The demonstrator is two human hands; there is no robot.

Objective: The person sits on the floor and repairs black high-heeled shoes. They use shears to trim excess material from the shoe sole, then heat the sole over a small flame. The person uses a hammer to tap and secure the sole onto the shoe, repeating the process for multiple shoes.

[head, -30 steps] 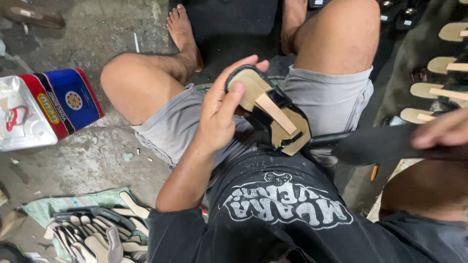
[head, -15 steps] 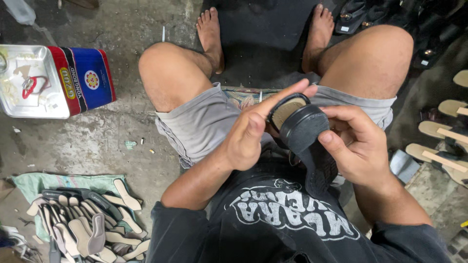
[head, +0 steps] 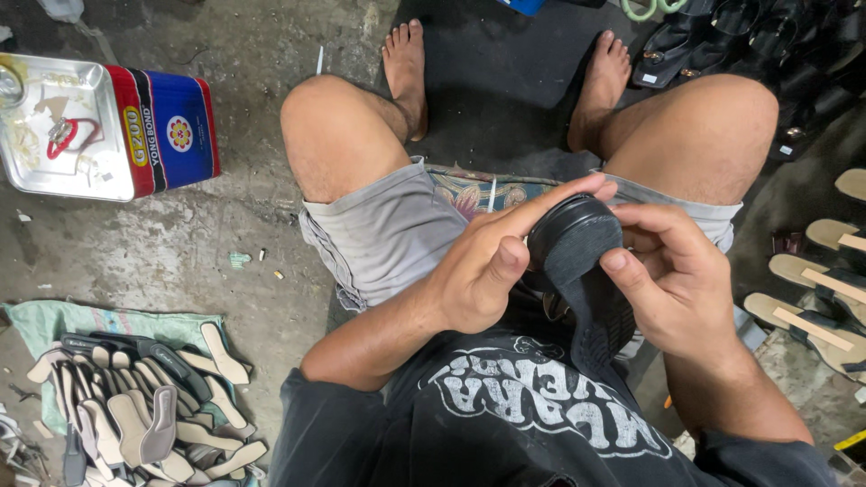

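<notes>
Both hands clamp one black sandal sole (head: 577,271) over the person's lap. Left hand (head: 492,266) closes on its left edge, forefinger laid along the rounded upper end and thumb pressed on the dark face. Right hand (head: 672,280) grips the opposite edge, thumb on the face, fingers curled behind. Its long axis runs from the rounded end, which points away toward the knees, down toward the black shirt (head: 541,415), where the narrower ribbed end lies. So the sole sits between the two palms, above the grey shorts (head: 388,234), with both thumbs meeting on top.

Beyond the grip, bare feet rest on a dark mat (head: 505,81). At the floor's upper left corner stands a red and blue glue tin (head: 158,126) with an open metal top. At the lower left corner, a heap of pale insoles and dark straps (head: 135,415) lies on a green cloth (head: 54,320). Along the right edge lie tan insoles with strips (head: 812,316), and black sandals (head: 749,45) at the upper right. Nothing lies between hands and sole.
</notes>
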